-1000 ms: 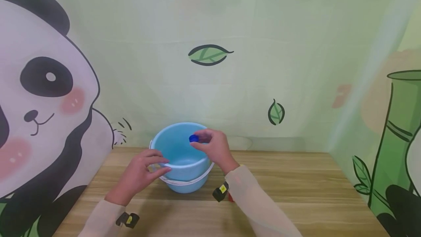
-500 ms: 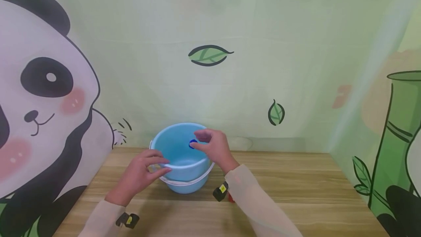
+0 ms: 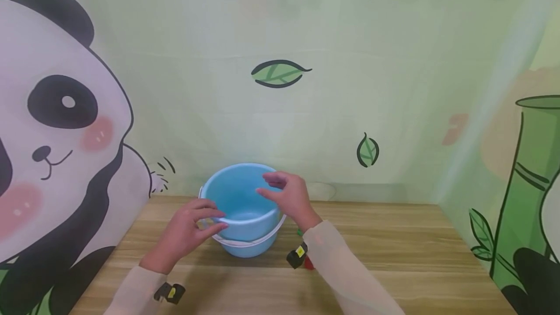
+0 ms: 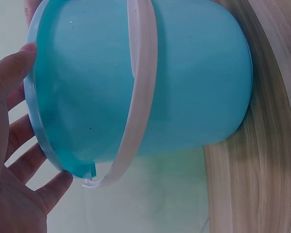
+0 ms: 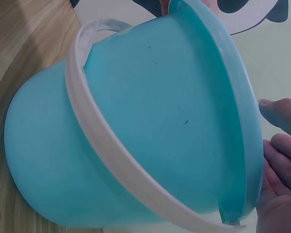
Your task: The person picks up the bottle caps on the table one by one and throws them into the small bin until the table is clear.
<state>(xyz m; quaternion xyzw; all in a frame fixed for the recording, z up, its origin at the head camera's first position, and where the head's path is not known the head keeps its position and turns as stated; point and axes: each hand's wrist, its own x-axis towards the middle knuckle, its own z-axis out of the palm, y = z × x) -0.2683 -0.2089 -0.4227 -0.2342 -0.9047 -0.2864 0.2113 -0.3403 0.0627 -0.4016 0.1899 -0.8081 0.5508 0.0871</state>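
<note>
A light blue bucket [image 3: 247,231] stands upright on the wooden table, its white handle [image 5: 111,150] hanging down across the front. My left hand [image 3: 188,225] holds the near left part of the rim, thumb on the outside and fingers reaching over the edge. In the left wrist view, the thumb tip lies right on the rim of the bucket [image 4: 199,73]. Above the bucket's right side is my right hand [image 3: 290,197], with thumb and fingers spread apart and nothing between them. Most of the bucket's floor is hidden from the head view.
Beside my right wrist, a small red thing [image 3: 309,263] and a bit of something green [image 3: 299,232] show on the table [image 3: 385,252], partly covered by the sleeve. A backdrop [image 3: 332,111] printed with a panda and leaves rises behind the table.
My right hand has let go of a small blue round piece, which dropped into the bucket out of sight. That hand then shifted slightly right. The left hand stays on the rim.
</note>
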